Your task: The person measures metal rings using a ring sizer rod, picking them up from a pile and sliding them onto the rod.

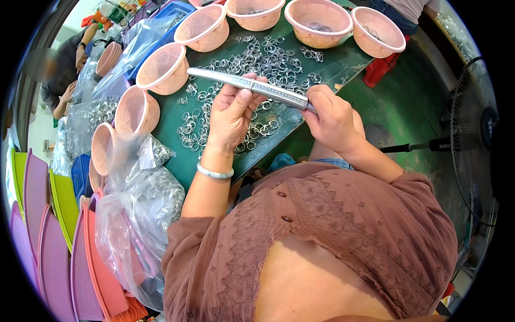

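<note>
A tapered silver ring mandrel (281,94) slants across the middle, its thin tip toward the far left. My right hand (332,115) is closed round its thick end. Partway along the mandrel sits a thin metal ring (252,84). My left hand (234,110) has its thumb and fingers closed at that ring, some fingertips hidden behind the mandrel. Beneath and beyond both hands, many loose silver rings (268,60) lie spread over the green tabletop (173,121).
Pink plastic baskets (163,68) curve along the table's far and left edges, a few holding rings. Clear plastic bags (142,206) of metal pieces stand at left, beside stacked colored baskets (51,257). A black fan (472,129) is at right. Another person's hand (68,94) shows far left.
</note>
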A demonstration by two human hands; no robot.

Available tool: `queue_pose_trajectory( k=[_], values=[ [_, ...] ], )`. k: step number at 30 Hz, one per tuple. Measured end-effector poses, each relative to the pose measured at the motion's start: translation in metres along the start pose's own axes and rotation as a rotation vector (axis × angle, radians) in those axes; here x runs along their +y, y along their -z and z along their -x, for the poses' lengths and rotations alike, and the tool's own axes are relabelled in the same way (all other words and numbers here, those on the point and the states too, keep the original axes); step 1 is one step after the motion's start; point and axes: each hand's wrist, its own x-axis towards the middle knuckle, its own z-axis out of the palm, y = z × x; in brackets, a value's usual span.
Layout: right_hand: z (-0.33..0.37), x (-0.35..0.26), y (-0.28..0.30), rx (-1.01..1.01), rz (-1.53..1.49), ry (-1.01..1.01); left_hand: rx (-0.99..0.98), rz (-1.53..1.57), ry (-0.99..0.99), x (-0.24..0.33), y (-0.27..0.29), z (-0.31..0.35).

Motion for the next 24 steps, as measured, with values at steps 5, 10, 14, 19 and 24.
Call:
queue_pose_trajectory(
  k=[5, 10, 14, 19, 24],
  values=[
    [0.002, 0.001, -0.005, 0.036, 0.019, 0.060, -0.029, -0.058, -0.026, 0.004, 0.001, 0.008],
    [0.004, 0.001, -0.008, 0.026, -0.002, 0.051, -0.009, -0.099, -0.018, 0.005, 0.001, 0.009],
    [0.005, 0.001, -0.009, 0.025, -0.006, 0.038, 0.035, -0.146, -0.003, 0.005, 0.002, 0.009],
    [0.007, 0.005, -0.007, 0.017, -0.010, 0.022, 0.062, -0.158, 0.014, 0.003, 0.001, 0.006],
    [0.008, 0.008, -0.002, 0.021, -0.032, -0.005, 0.097, -0.216, 0.008, -0.005, 0.002, 0.000]
  ],
)
